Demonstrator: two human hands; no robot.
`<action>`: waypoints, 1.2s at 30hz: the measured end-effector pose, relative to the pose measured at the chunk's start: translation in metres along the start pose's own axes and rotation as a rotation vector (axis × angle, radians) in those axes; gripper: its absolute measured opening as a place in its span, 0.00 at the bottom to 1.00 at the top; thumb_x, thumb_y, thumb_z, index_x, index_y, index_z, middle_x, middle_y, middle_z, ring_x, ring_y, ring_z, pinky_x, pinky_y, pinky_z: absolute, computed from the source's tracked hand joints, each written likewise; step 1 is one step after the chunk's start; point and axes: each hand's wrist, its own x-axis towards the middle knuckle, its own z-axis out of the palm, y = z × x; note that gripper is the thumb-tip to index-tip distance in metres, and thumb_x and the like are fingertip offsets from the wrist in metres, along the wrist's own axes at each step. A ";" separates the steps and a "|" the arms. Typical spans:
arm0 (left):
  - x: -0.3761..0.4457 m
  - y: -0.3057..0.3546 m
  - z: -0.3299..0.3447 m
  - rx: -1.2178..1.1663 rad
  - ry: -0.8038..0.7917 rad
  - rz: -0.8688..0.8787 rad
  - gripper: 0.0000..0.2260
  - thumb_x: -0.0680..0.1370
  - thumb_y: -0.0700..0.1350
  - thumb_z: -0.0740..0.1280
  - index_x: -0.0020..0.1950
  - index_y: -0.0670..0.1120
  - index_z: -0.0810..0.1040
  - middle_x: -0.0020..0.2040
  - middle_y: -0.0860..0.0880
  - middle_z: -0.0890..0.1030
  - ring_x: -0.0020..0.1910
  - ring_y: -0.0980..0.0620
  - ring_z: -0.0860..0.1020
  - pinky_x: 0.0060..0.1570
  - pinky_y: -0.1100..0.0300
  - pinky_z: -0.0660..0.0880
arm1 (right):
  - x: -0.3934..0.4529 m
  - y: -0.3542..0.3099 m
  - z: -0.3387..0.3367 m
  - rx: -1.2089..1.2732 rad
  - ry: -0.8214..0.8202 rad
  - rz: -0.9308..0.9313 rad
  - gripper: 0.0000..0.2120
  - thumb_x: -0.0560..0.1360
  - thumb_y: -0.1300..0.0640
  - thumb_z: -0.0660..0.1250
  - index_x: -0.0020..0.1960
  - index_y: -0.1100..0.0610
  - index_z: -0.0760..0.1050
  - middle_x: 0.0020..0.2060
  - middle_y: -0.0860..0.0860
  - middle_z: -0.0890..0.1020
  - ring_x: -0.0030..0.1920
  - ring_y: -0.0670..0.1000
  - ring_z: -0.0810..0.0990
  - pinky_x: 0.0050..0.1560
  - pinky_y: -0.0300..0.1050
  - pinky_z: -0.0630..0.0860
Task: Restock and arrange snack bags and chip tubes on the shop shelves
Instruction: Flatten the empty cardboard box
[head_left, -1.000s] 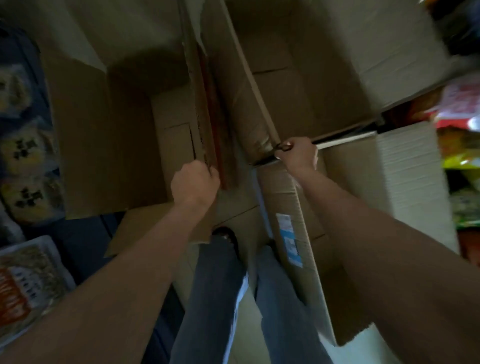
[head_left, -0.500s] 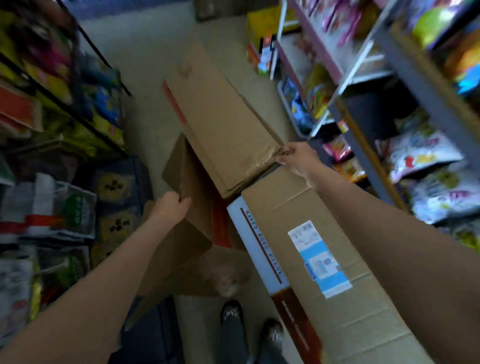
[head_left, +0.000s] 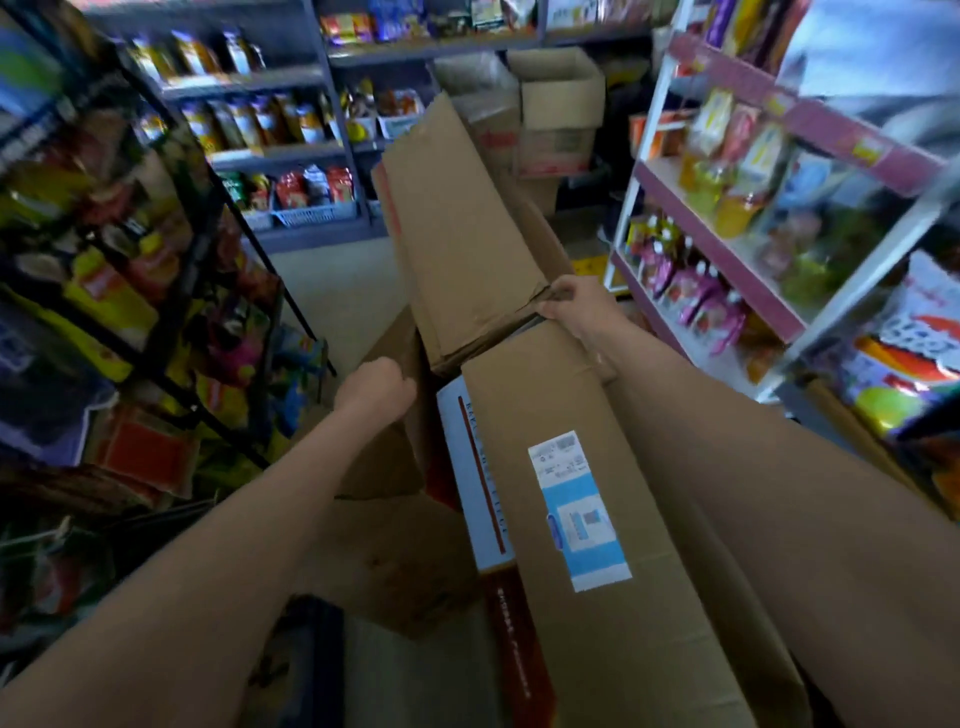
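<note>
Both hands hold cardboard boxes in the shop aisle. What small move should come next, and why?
Probably carry them on toward the stacked boxes at the aisle's end. The left hand grips one flattened box, the right hand grips the cardboard boxes; they look empty, and no snack bags are in hand.

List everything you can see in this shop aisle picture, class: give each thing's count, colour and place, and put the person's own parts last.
cardboard box: one, brown, centre, carried.
label: one, white and blue, on the box's side.
box flap: one, brown, raised at the far end.
stacked cartons: several, brown, aisle's far end.
snack bags: many, mixed colours, left racks; blurred.
pink shelf unit: one, right, holding bottles and pouches.
left hand: grips the box's left flap.
right hand: grips the raised flap's corner.
</note>
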 end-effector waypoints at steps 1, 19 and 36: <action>0.024 0.006 -0.011 0.007 0.016 -0.007 0.16 0.80 0.43 0.57 0.33 0.43 0.63 0.32 0.47 0.68 0.31 0.49 0.68 0.26 0.60 0.61 | 0.026 -0.010 0.001 -0.004 -0.008 -0.018 0.03 0.74 0.57 0.68 0.43 0.53 0.74 0.44 0.52 0.78 0.49 0.52 0.76 0.45 0.43 0.69; 0.488 0.026 -0.207 -0.112 0.149 -0.159 0.09 0.79 0.42 0.57 0.47 0.39 0.74 0.46 0.41 0.76 0.47 0.43 0.75 0.43 0.57 0.68 | 0.512 -0.244 0.080 -0.239 -0.088 -0.357 0.10 0.76 0.57 0.65 0.56 0.60 0.77 0.55 0.56 0.79 0.56 0.53 0.75 0.52 0.41 0.67; 0.847 -0.086 -0.312 -0.586 0.303 -0.607 0.09 0.75 0.41 0.60 0.47 0.34 0.74 0.55 0.34 0.77 0.55 0.38 0.76 0.55 0.49 0.72 | 0.909 -0.426 0.251 -0.330 -0.504 -0.594 0.14 0.75 0.58 0.67 0.58 0.64 0.77 0.55 0.59 0.77 0.60 0.58 0.74 0.55 0.47 0.71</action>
